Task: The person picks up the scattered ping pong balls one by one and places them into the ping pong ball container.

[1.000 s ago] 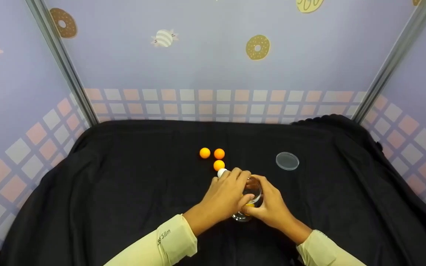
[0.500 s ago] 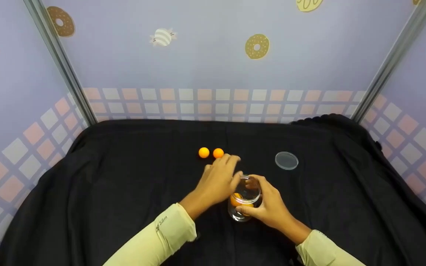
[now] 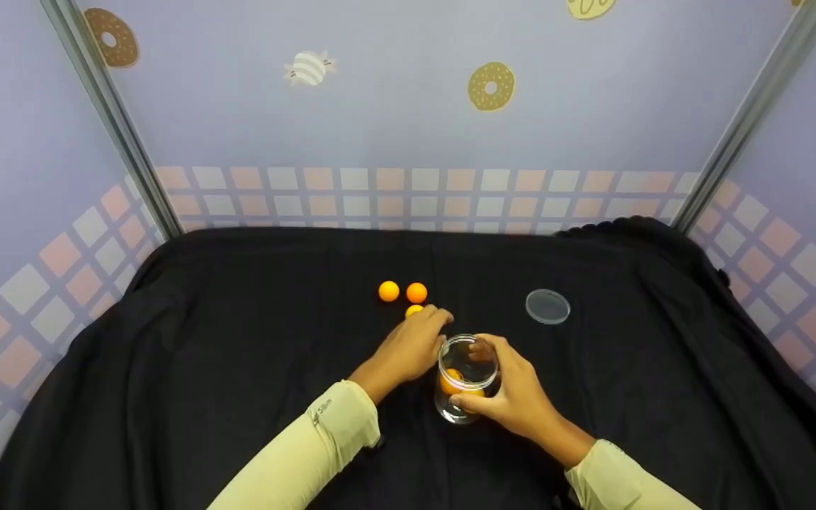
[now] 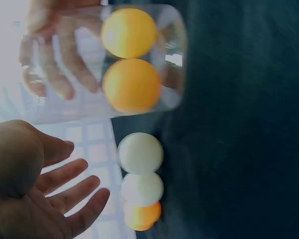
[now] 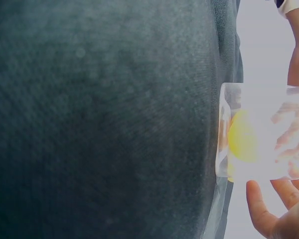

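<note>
The person's right hand [image 3: 518,393] grips a clear jar [image 3: 469,365], thumb round the near side and fingers round the far side; the jar stands upright, its mouth uncovered. The left hand [image 3: 408,347] is just left of the jar, holding nothing, its fingers loosely spread and partly bent in the left wrist view. Inside the jar, an upper orange ball [image 4: 129,33] and a lower orange ball [image 4: 132,85], as that view lays them out, touch near the base. Below the jar in the same view, two white balls [image 4: 140,153] line up with more orange behind. Just beyond the left hand, a partly covered orange ball [image 3: 414,310] sits near two others [image 3: 402,292], side by side. Well to their right, a clear round disc [image 3: 548,307] lies flat on black cloth [image 3: 273,340]. Pale yellow sleeves [image 3: 337,425] cover both forearms; behind rises a lilac wall [image 3: 394,113] printed with doughnuts and pink-and-white squares.
</note>
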Demonstrator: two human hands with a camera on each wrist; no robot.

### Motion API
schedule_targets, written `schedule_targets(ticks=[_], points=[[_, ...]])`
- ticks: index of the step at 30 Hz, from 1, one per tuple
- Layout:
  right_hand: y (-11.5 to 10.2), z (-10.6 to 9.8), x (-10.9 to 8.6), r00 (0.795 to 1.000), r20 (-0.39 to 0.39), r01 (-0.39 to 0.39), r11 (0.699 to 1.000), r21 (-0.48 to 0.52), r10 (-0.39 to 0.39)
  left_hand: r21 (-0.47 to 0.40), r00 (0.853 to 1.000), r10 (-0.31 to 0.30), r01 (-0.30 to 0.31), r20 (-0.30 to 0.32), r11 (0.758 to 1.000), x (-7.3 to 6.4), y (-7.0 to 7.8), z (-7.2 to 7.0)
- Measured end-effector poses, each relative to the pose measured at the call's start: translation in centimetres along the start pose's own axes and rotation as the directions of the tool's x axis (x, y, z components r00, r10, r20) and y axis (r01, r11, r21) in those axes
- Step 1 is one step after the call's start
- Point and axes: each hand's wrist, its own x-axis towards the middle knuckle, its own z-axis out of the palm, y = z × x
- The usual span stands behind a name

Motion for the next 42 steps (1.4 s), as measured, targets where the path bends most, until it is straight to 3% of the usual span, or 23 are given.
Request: schedule_targets(ticks=[5,10,17,32,42], points=[[0.0,-0.1,0.0,1.0,0.008,-0.01,1.0,0.001,0.01,0.062,0.998,0.02,-0.024,0.064,0.998,0.2,-0.9,1.3],[-0.2,-0.1,0.0,1.0,-0.002,0.007,1.0,0.004,-0.007,0.133,0.993,0.077,-0.089,0.088,0.987,0.2,-2.0,2.4],[-0.2,0.0,0.0,1.0,0.0,0.001,1.0,0.005,-0.001,0.147,0.988,0.063,-0.084,0.142,0.985,0.3,-3.4,3.2],[0.0,-0.1,-0.1,1.0,0.003,-0.014,1.0,0.006,0.014,0.117,0.991,0.045,-0.059,0.125,0.991,0.3,-3.5,3.3],[0.0,0.0,0.0,1.0,-0.002,0.006,1.0,0.011,-0.006,0.064,0.992,0.069,-0.076,0.101,0.995,0.1,-3.6,2.0]])
